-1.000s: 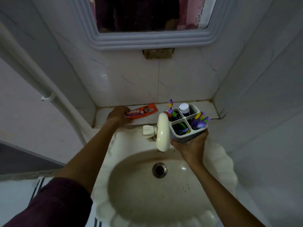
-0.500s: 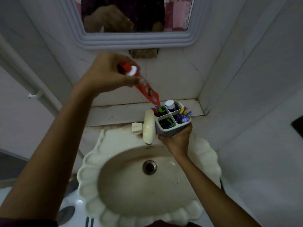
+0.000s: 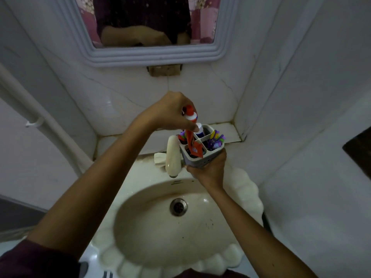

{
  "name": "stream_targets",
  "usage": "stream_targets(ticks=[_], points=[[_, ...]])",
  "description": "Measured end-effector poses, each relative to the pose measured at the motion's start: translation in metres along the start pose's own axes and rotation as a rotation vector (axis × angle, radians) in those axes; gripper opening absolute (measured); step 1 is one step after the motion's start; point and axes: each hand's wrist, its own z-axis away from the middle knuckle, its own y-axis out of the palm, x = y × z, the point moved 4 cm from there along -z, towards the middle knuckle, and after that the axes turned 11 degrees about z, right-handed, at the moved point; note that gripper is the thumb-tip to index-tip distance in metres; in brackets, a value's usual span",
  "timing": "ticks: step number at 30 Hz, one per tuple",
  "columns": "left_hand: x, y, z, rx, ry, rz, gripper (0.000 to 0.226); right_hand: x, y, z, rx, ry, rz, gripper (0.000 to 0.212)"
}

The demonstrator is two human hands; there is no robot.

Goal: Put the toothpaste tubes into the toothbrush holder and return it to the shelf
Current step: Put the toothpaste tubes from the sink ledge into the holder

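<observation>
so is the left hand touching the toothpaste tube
Touching: the head view shows the left hand pinching the toothpaste tube near its cap.

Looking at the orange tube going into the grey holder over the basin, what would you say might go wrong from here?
1. The orange toothpaste tube enters crimped end first, at a slant, into a compartment that already holds items; it may snag or sit proud.
2. The right hand grips the grey four-compartment toothbrush holder only from below, above the cream scalloped sink; pushing down could tip it and spill the brushes.
3. The cream tap sits close beside it, so a bump is possible.
</observation>
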Motion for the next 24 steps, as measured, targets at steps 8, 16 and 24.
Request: stream_targets(ticks=[8, 16, 24], points=[[-0.011, -0.006, -0.008, 0.095, 0.082, -0.091, 0.04, 0.007, 0.0, -0.001, -0.015, 0.02, -0.01, 0.129], [-0.014, 0.016, -0.013, 0.251, 0.097, -0.029, 0.043, 0.007, -0.003, 0.007, 0.016, 0.038, -0.013, 0.133], [0.024, 0.037, -0.02, 0.174, -0.013, -0.013, 0.045, 0.006, -0.006, 0.008, 0.034, 0.044, -0.013, 0.131]])
